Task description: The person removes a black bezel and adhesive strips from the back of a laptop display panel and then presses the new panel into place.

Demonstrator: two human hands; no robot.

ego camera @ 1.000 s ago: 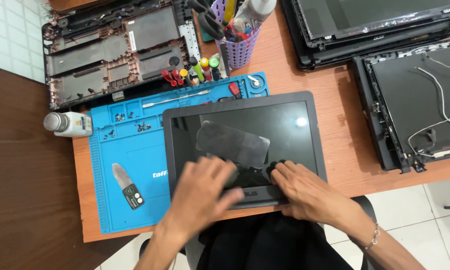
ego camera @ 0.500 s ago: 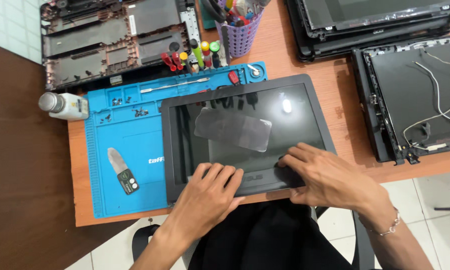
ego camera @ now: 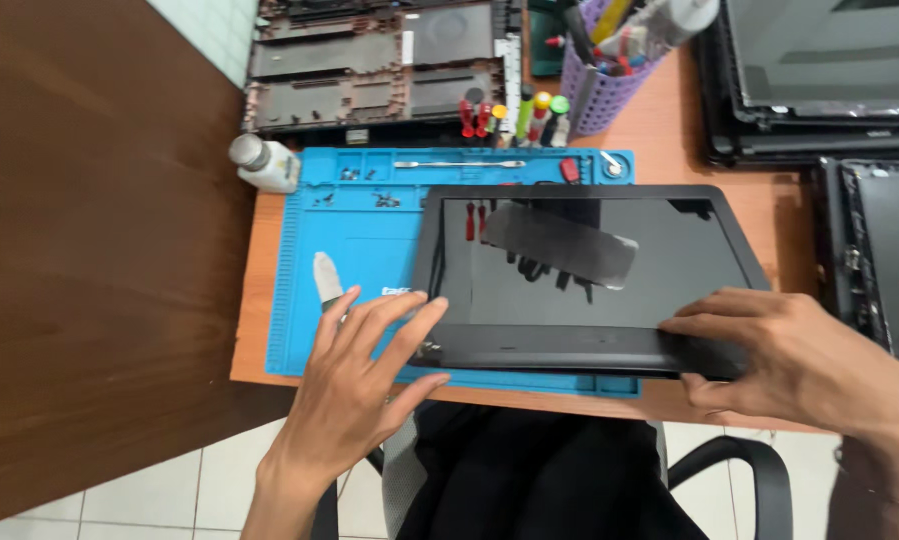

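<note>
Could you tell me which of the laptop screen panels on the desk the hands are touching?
The black-framed panel lying on the blue mat: left hand and right hand grip its near corners. The panels on the right lie untouched.

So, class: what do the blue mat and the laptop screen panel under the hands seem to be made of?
Blue mat: probably silicone or rubber, matte, with moulded compartments. Laptop screen panel: glossy glass-like face mirroring nearby tools, framed by a matte black bezel that looks plastic.

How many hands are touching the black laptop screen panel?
2. The left hand rests on the laptop screen panel's near left corner; the right hand holds its near right edge. No other hands show.
</note>
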